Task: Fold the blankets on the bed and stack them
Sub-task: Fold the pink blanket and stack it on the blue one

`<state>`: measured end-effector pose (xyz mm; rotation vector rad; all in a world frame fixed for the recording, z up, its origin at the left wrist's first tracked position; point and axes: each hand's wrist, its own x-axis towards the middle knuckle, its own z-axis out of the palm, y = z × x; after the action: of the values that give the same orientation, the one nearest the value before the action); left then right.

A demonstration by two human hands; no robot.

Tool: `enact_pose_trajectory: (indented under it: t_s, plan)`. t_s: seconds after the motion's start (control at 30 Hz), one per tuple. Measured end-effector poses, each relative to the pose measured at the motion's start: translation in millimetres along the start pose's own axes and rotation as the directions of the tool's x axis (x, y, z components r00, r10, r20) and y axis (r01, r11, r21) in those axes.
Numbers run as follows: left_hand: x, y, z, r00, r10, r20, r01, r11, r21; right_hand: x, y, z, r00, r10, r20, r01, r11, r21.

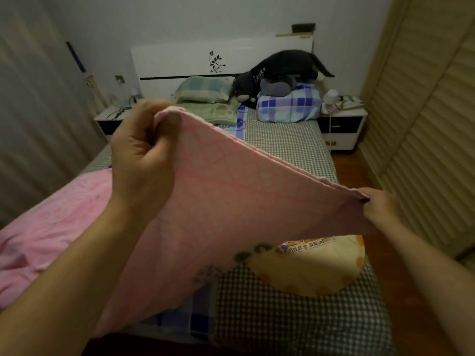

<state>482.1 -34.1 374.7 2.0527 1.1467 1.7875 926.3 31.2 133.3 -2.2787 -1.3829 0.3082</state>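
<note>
A pink blanket (218, 201) hangs stretched in the air above the bed (288, 142). My left hand (144, 152) grips its upper left corner, raised high. My right hand (380, 204) pinches the other corner, lower and to the right. The cloth's top edge shows layered folds. A second pink blanket (51, 227) lies crumpled on the bed's left side. A yellow blanket with orange dots (313, 268) lies on the bed under the held one, partly hidden. A blue plaid cloth (185, 317) shows beneath the hanging edge.
Pillows (205, 91), a folded blue plaid quilt (290, 104) and a dark plush cat (277, 73) sit at the headboard. Nightstands (341, 124) flank the bed. A louvred wardrobe (424, 124) stands right, a curtain (30, 111) left.
</note>
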Motion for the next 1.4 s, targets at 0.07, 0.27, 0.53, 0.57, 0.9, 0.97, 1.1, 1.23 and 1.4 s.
enact_pose_trajectory:
  t_s: [0.07, 0.27, 0.53, 0.57, 0.9, 0.97, 1.1, 1.23, 1.4]
  plan:
    - [-4.4, 6.6, 12.5, 0.995, 0.013, 0.097, -0.011, 1.0, -0.02, 6.6, 20.3, 13.3, 0.996, 0.045, 0.074, -0.047, 0.998, 0.03]
    - [-32.3, 1.1, 70.1, 0.818, -0.328, 0.473, 0.359, 0.933, 0.027, -28.3, 64.3, 81.6, 0.9, 0.337, 0.275, -0.362, 0.931, 0.043]
    - [-175.0, -31.8, 149.3, 0.408, -0.407, 0.817, 0.354, 0.896, 0.27, -169.7, 1.3, 60.0, 0.898, -0.05, 0.437, -0.336, 0.562, 0.756]
    - [-181.1, -31.5, 153.6, 0.395, -0.385, 0.834, 0.28, 0.915, 0.289, -183.1, -10.9, 40.7, 0.865, -0.206, 0.458, -0.315, 0.487, 0.815]
    - [-163.5, -37.0, 151.7, 0.626, -0.415, 0.66, 0.566, 0.824, -0.019, -164.5, -80.6, -17.1, 0.706, -0.587, 0.397, 0.268, 0.74, 0.617]
    - [-157.9, -51.3, 132.9, 0.66, -0.285, 0.696, 0.405, 0.914, -0.01, -155.3, -89.1, -26.8, 0.754, -0.566, 0.333, 0.289, 0.741, 0.606]
    - [-138.9, -96.9, 87.9, 0.576, -0.09, 0.813, -0.002, 0.994, 0.112, -138.5, -119.0, -46.4, 0.819, -0.548, 0.168, 0.347, 0.707, 0.616]
    - [-119.2, -142.0, 56.0, 0.552, -0.174, 0.815, 0.017, 0.98, 0.197, -137.4, -156.7, -64.5, 0.811, -0.584, 0.037, 0.448, 0.661, 0.602]
    - [-107.0, -187.6, 39.8, 0.415, -0.118, 0.902, -0.185, 0.96, 0.211, -135.5, -182.4, -65.5, 0.892, -0.443, -0.088, 0.411, 0.715, 0.566]
